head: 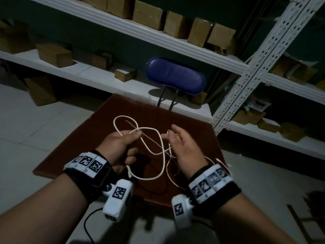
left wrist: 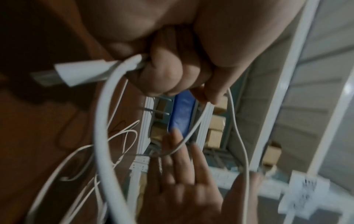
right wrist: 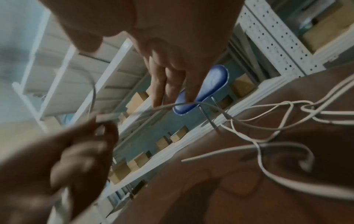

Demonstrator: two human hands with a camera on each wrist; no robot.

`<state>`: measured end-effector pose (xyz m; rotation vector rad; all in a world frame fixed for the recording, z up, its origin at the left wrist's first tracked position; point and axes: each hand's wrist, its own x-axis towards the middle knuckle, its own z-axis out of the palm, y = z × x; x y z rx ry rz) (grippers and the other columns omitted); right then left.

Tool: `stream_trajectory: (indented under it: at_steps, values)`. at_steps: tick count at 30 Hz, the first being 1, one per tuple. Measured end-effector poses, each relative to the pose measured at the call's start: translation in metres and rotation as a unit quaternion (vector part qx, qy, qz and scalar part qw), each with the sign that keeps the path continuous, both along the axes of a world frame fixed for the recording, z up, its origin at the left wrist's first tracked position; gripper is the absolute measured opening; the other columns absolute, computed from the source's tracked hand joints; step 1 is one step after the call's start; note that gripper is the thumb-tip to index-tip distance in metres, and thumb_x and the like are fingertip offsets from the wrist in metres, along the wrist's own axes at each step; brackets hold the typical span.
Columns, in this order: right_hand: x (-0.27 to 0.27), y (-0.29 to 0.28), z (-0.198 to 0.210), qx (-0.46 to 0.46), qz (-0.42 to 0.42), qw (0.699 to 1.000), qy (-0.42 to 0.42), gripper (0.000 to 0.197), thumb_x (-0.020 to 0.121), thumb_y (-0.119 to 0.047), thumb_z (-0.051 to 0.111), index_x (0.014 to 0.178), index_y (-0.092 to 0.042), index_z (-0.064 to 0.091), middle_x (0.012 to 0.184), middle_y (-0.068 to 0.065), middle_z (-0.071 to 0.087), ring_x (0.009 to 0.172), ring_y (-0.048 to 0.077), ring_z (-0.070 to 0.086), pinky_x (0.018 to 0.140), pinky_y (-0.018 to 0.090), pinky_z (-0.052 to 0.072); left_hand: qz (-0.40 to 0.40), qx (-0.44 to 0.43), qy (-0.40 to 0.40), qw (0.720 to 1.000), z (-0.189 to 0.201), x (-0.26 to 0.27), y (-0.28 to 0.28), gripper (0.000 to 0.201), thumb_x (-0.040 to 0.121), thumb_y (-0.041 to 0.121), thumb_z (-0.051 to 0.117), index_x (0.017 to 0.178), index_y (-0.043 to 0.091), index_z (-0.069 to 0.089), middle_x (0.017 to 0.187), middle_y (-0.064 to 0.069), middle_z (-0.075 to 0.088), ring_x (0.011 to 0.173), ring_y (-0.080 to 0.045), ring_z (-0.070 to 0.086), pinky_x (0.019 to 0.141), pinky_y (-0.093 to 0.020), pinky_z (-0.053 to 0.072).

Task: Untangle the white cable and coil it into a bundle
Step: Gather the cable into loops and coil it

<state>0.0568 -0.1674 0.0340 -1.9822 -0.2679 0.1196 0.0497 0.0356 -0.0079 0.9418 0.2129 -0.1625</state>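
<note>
Gripping the white cable [head: 152,138] in our curled left hand [head: 117,147], we kept our right hand [head: 182,147] loose — fingers hooking one strand.

Blue chair back [head: 176,76] behind brown table [head: 73,155]; cardboard boxes [head: 147,14] along white shelves [head: 98,74].

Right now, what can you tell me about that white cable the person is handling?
The white cable is thin, round and flexible, with a smooth plastic-looking coat. It is not yet coiled: loose loops cross one another above the dark brown table. The left hand grips it in a fist, with a white plug end sticking out beside the curled fingers. The right hand, fingers mostly straight, has a strand lying across its fingertips. A thinner pale strand hangs among the loops too.
</note>
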Motion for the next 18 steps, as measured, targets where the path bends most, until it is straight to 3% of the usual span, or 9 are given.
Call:
stream_trajectory:
  at_steps: [2,5,7,11,12,13,15,16,18]
  values:
    - [-0.019,0.007,-0.015,-0.009,0.001,1.000,-0.002,0.072,0.090,-0.074,0.040,0.146,-0.030,0.043,0.114,-0.011,0.074,0.101,-0.020,0.058,0.085,0.002,0.038,-0.035,0.055,-0.009,0.998,-0.002,-0.005,-0.003,0.022,0.083,0.025,0.074,0.079,0.013,0.055,0.054,-0.003,0.034,0.038,-0.013,0.027,0.036,-0.019,0.024]
    - [-0.034,0.005,-0.040,0.029,-0.026,0.999,0.008,0.073,0.079,-0.085,0.036,0.118,-0.031,0.066,0.078,-0.012,0.072,0.078,0.002,0.067,0.082,0.026,0.049,-0.061,0.133,-0.020,0.989,-0.008,-0.009,-0.007,0.027,0.075,0.032,0.081,0.066,0.017,0.061,0.056,-0.008,0.037,0.041,-0.018,0.032,0.040,-0.022,0.028]
    - [-0.036,0.000,-0.052,0.042,-0.037,0.998,0.041,0.085,0.069,-0.093,0.035,0.103,-0.024,0.073,0.064,-0.010,0.064,0.066,0.008,0.062,0.074,0.033,0.050,-0.071,0.164,-0.018,0.984,-0.009,-0.012,-0.007,0.021,0.074,0.031,0.082,0.072,0.014,0.070,0.064,-0.015,0.045,0.050,-0.026,0.041,0.047,-0.028,0.034]
    - [-0.024,-0.005,-0.050,-0.052,-0.011,0.998,0.030,0.096,0.066,-0.098,0.040,0.092,-0.013,0.076,0.089,0.012,0.076,0.083,0.029,0.069,0.084,0.045,0.054,-0.080,0.157,-0.009,0.984,-0.009,-0.017,-0.002,0.021,0.075,0.014,0.081,0.090,0.001,0.074,0.088,-0.029,0.069,0.079,-0.039,0.067,0.080,-0.050,0.056]
    - [-0.019,-0.009,-0.048,-0.060,-0.036,0.997,0.019,0.085,0.075,-0.091,0.043,0.088,-0.014,0.076,0.085,0.010,0.075,0.078,0.028,0.067,0.077,0.041,0.051,-0.082,0.134,0.002,0.988,-0.008,-0.019,0.001,0.020,0.075,0.012,0.080,0.088,-0.001,0.072,0.085,-0.029,0.069,0.075,-0.038,0.068,0.078,-0.049,0.058]
    - [-0.012,-0.012,-0.048,-0.049,-0.076,0.996,0.016,0.066,0.086,-0.079,0.046,0.085,-0.020,0.076,0.072,0.001,0.072,0.066,0.022,0.063,0.066,0.036,0.047,-0.090,0.115,0.019,0.989,-0.006,-0.020,0.005,0.019,0.077,0.015,0.078,0.081,-0.001,0.071,0.074,-0.025,0.067,0.063,-0.035,0.067,0.066,-0.042,0.059]
    - [-0.002,-0.018,-0.052,0.043,-0.140,0.988,0.051,0.043,0.099,-0.054,0.050,0.077,-0.027,0.075,0.049,-0.008,0.047,0.046,0.013,0.043,0.052,0.028,0.035,-0.086,0.096,0.081,0.988,-0.005,-0.019,0.013,0.035,0.081,0.037,0.073,0.071,0.004,0.070,0.052,-0.006,0.050,0.040,-0.020,0.046,0.044,-0.023,0.033]
    - [0.002,-0.021,-0.054,0.102,-0.154,0.980,0.075,0.040,0.101,-0.046,0.052,0.075,-0.024,0.073,0.048,-0.007,0.037,0.041,0.012,0.035,0.049,0.026,0.031,-0.065,0.095,0.107,0.988,-0.006,-0.017,0.018,0.044,0.081,0.049,0.070,0.074,0.006,0.071,0.051,-0.001,0.042,0.040,-0.016,0.036,0.043,-0.022,0.023]
    - [0.008,-0.024,-0.056,0.178,-0.167,0.963,0.117,0.036,0.103,-0.034,0.053,0.080,-0.015,0.073,0.050,-0.005,0.034,0.039,0.011,0.032,0.046,0.026,0.030,-0.006,0.103,0.123,0.987,-0.007,-0.012,0.025,0.053,0.084,0.060,0.063,0.080,0.007,0.071,0.053,0.002,0.038,0.041,-0.015,0.032,0.041,-0.021,0.020]
